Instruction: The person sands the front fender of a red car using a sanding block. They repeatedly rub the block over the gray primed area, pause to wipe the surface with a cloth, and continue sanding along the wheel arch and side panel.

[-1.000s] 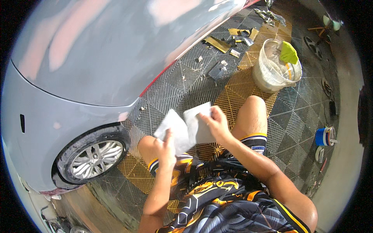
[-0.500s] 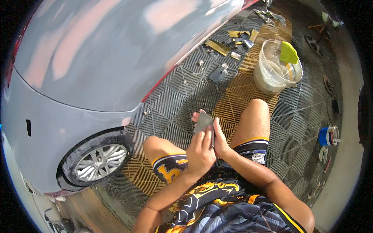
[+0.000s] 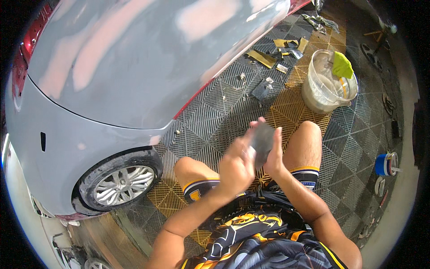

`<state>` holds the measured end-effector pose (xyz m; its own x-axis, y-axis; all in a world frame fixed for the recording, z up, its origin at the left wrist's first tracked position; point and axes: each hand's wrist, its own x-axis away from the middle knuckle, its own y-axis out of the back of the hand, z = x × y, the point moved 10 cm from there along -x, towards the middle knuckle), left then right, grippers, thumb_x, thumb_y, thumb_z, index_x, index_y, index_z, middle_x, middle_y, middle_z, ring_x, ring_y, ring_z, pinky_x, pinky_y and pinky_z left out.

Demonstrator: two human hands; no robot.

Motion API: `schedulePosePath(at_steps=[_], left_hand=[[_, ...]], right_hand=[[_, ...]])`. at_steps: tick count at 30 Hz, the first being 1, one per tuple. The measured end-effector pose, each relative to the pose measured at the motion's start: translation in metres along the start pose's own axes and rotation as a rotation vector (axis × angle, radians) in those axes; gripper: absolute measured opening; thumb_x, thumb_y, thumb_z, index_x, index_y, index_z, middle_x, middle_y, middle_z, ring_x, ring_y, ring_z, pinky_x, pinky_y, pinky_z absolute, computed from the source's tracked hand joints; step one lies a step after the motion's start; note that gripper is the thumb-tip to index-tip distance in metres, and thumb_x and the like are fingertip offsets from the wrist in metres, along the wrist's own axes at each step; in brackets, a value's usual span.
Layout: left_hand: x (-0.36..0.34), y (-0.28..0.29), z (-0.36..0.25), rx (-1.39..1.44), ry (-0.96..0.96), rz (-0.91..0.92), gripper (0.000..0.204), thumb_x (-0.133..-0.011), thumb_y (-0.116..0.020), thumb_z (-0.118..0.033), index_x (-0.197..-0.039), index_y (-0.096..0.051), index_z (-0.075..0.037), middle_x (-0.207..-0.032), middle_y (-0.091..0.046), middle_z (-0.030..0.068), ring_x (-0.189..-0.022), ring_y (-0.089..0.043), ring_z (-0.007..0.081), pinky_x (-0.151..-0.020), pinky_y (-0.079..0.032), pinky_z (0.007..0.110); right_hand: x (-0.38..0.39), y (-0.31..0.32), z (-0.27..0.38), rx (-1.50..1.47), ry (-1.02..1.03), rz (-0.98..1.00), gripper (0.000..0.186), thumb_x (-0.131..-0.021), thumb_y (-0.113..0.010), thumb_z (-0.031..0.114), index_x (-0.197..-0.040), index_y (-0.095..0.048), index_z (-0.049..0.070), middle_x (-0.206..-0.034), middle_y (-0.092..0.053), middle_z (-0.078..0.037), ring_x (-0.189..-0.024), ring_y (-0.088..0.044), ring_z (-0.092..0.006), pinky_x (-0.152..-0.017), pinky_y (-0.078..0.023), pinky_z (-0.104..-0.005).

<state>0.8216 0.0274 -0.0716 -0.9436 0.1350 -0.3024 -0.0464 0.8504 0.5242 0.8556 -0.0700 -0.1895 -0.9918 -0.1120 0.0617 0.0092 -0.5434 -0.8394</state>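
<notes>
Car body (image 3: 134, 67): grey, primed, with paler pinkish patches; it fills the upper left of the view.
Wheel (image 3: 121, 184): silver alloy rim in a dark tyre, at lower left under the grey wing.
Floor (image 3: 215, 116): grid tiles in grey and yellow, running from the car to the right edge.
Left hand (image 3: 235, 168): raised in front of the knees, blurred, fingers curled against the near face of the folded sheet.
Folded sheet (image 3: 263, 141): dark grey, small, pressed between both hands, above the knees and over the yellow tiles.
Right hand (image 3: 273, 154): fingers stretched up along the sheet's right side, gripping it together with the left.
Scraps (image 3: 268, 56): yellowish and grey pieces lying on the floor beyond the hands, near the car's edge.
Bucket (image 3: 327, 83): pale, round, standing on the floor at upper right, well apart from the hands.
Yellow cloth (image 3: 342, 66): draped over the bucket's rim.
Blue can (image 3: 384, 164): on the floor at far right.
</notes>
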Motion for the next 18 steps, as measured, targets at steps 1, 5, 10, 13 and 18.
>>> schedulePosePath(at_steps=[1, 5, 10, 13, 18], left_hand=[[0.020, -0.015, -0.008, -0.045, -0.059, 0.028, 0.035, -0.092, -0.056, -0.004, -0.127, -0.060, -0.002, -0.110, -0.067, 0.0212, -0.099, -0.068, 0.0350, -0.082, -0.054, 0.039], [0.003, -0.015, 0.013, 0.019, 0.077, -0.029, 0.039, -0.088, -0.059, 0.000, -0.127, -0.059, 0.000, -0.114, -0.065, 0.0197, -0.103, -0.066, 0.0362, -0.087, -0.054, 0.041], [0.017, -0.039, -0.021, -0.193, -0.155, 0.065, 0.036, -0.093, -0.058, -0.009, -0.128, -0.059, -0.001, -0.102, -0.065, 0.0198, -0.092, -0.065, 0.0371, -0.081, -0.054, 0.041], [-0.018, -0.023, 0.030, -0.131, 0.044, 0.041, 0.035, -0.094, -0.056, -0.008, -0.127, -0.058, 0.003, -0.110, -0.065, 0.0194, -0.096, -0.065, 0.0374, -0.085, -0.055, 0.041], [0.029, -0.048, -0.049, -0.200, -0.518, 0.202, 0.048, -0.082, -0.062, -0.004, -0.130, -0.058, 0.003, -0.125, -0.063, 0.0192, -0.103, -0.065, 0.0302, -0.085, -0.057, 0.037]], right_hand=[[-0.004, 0.008, 0.013, 0.206, 0.080, -0.076, 0.078, -0.100, -0.035, 0.065, -0.150, -0.035, 0.005, -0.131, -0.053, -0.008, -0.119, -0.050, -0.0207, -0.108, -0.039, -0.0365], [0.012, -0.001, -0.025, 0.143, -0.125, 0.043, 0.084, -0.097, -0.033, 0.069, -0.149, -0.037, 0.003, -0.132, -0.053, -0.009, -0.118, -0.052, -0.0203, -0.103, -0.043, -0.0358], [0.014, 0.029, -0.009, 0.120, -0.013, -0.104, 0.087, -0.094, -0.032, 0.075, -0.144, -0.043, 0.005, -0.131, -0.056, -0.009, -0.121, -0.053, -0.0215, -0.106, -0.042, -0.0382], [0.035, 0.013, -0.028, 0.255, -0.138, -0.094, 0.096, -0.089, -0.029, 0.083, -0.144, -0.043, 0.006, -0.126, -0.058, -0.008, -0.122, -0.051, -0.0225, -0.109, -0.038, -0.0405], [0.002, 0.032, 0.014, -0.233, -0.272, -0.217, 0.101, -0.083, -0.027, 0.089, -0.129, -0.054, 0.003, -0.096, -0.060, -0.006, -0.087, -0.060, -0.0200, -0.082, -0.052, -0.0394]])
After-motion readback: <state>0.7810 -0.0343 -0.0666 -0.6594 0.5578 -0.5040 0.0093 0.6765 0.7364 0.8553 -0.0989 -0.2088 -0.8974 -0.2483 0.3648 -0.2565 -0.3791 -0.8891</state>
